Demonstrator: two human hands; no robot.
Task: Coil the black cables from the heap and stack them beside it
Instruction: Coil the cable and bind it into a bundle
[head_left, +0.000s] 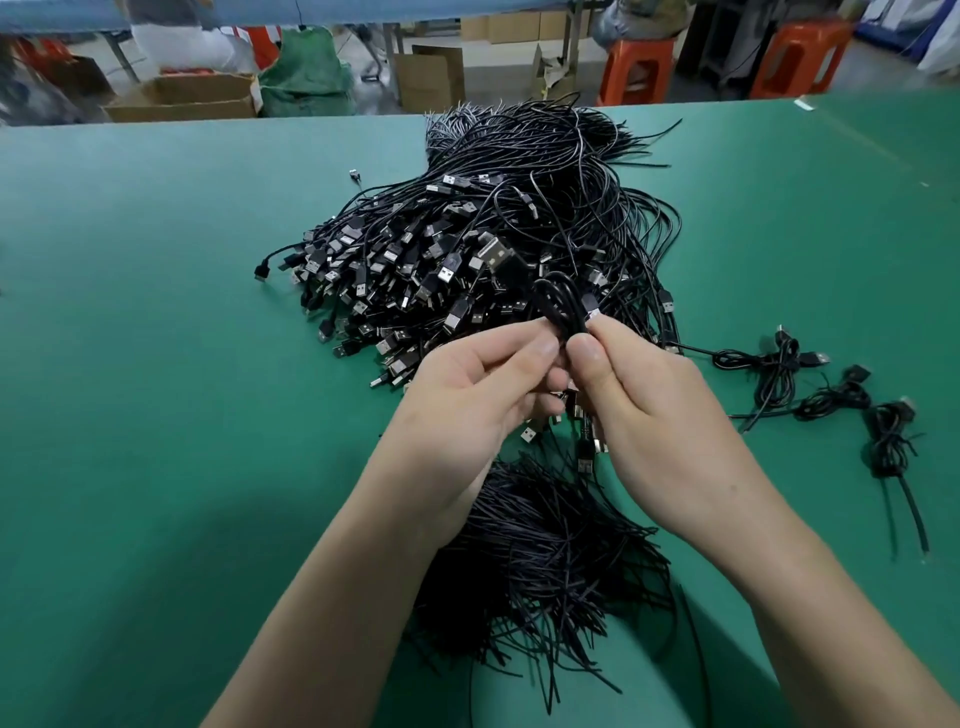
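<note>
A big heap of black USB cables (498, 244) lies on the green table (156, 312), plugs toward me and loose ends fanned out at the back. Above its near edge I hold one black cable (558, 306) folded into a small loop. My left hand (478, 395) pinches it from the left and my right hand (639, 410) pinches it from the right, thumbs almost touching. A USB plug (591, 306) sticks up by my right fingers. Coiled cables (779, 379) lie to the right of the heap, a few bundles in a loose row.
A bunch of short black ties or wire ends (545, 561) lies under my forearms near the table's front edge. Beyond the table stand cardboard boxes (197, 96), a green sack (306, 78) and orange stools (639, 70).
</note>
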